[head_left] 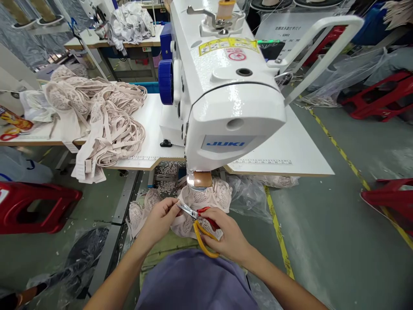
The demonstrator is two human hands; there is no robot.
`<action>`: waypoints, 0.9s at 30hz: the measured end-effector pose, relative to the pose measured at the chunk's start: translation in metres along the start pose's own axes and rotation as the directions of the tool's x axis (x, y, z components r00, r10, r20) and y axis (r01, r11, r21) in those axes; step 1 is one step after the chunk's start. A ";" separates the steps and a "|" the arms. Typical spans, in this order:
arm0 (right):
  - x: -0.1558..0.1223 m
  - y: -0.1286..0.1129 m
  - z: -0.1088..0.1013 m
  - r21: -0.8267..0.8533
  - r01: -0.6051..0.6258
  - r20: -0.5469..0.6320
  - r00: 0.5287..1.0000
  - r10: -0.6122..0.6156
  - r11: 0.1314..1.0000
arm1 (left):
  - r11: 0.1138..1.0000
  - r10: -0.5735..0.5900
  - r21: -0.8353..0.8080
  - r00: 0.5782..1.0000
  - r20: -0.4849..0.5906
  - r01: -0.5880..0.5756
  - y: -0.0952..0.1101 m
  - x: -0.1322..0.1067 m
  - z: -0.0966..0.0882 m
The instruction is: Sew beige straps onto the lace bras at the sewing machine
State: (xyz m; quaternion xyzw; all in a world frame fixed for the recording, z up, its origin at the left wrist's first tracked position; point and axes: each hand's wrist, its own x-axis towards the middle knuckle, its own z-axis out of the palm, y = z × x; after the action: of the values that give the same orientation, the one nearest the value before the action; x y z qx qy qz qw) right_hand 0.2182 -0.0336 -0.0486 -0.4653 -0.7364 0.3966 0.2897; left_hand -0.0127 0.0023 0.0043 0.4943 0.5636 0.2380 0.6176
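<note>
Just below the head of a white sewing machine (238, 112), both hands are close together over my lap. My right hand (226, 234) is wrapped round the handles of a pair of scissors (204, 243), one handle red and the other yellow. The metal blades point up and left toward my left fingertips. My left hand (163, 217) pinches the edge of a beige lace bra (221, 193), beside the scissor tips. Whether the blades touch fabric or thread I cannot tell. More beige lace cups (138, 213) hang to the left of my left hand.
A heap of beige bras (106, 112) covers the left part of the white machine table (277, 146). Red stools (35, 206) stand on both sides. A second pair of red-handled scissors (9, 134) lies at far left. Clear plastic (250, 196) hangs below the table.
</note>
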 end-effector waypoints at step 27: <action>-0.025 0.062 -0.091 -0.281 -0.413 -0.152 0.910 0.385 0.866 | 0.868 0.308 0.469 0.919 -0.246 -0.165 -0.008 0.009 -0.010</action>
State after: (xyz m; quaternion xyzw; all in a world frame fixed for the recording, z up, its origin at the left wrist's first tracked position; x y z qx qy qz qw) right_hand 0.3291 -0.0125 -0.0555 -0.6643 -0.6626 0.3073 0.1587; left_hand -0.0220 0.0100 -0.0053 0.6426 0.6275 0.2547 0.3584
